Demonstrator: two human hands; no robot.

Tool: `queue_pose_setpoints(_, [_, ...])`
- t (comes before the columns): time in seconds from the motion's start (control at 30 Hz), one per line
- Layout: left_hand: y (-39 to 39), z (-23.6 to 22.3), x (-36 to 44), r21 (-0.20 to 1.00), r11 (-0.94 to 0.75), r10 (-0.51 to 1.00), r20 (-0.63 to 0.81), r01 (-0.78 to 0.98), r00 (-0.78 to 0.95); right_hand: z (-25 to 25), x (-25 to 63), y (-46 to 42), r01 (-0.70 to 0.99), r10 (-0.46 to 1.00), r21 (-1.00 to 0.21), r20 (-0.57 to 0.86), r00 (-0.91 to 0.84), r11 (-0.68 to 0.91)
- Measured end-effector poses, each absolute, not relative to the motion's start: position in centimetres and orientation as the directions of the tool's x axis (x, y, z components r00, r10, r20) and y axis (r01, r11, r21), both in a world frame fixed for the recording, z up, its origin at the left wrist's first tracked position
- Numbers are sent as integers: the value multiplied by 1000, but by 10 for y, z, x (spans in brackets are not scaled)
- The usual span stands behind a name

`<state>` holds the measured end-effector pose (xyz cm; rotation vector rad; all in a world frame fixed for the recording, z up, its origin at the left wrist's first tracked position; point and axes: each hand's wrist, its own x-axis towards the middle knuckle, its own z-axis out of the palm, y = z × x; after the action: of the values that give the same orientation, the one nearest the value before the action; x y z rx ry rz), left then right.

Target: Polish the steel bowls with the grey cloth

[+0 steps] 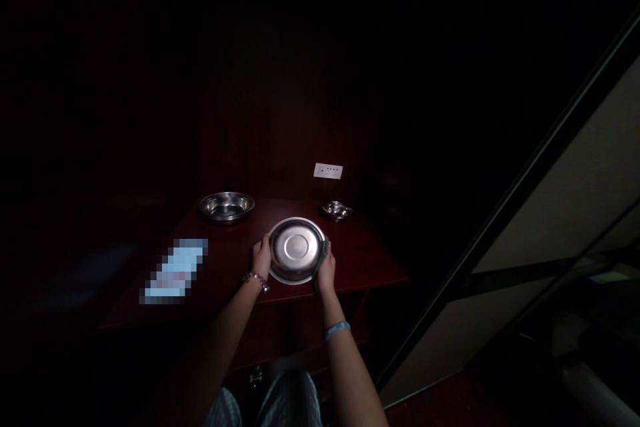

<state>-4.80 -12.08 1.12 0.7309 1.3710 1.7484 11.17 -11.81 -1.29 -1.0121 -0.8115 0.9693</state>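
Between my two hands is a round, shiny steel bowl, tilted so that its base and rim face me. My left hand, with a beaded bracelet at the wrist, grips the rim on the left. On the opposite side my right hand is closed on the rim, with a dark cloth-like piece pressed between it and the metal. Some of the fingers are hidden behind the bowl. Farther back on the dark red table stand a wide steel dish to the left and a small steel bowl to the right.
The dark red table carries a blurred-out, bright bluish rectangle on its left part. A white socket panel is on the wall behind. At right runs a pale partition with a dark frame. My knees are below the table's front edge.
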Motion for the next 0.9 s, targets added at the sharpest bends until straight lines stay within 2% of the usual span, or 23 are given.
queue_pose_setpoints(0.9, [-126,18,-47,959,-116,855,-36,-258,-517,-9,111,-121,-243,926,-946,117,358,213])
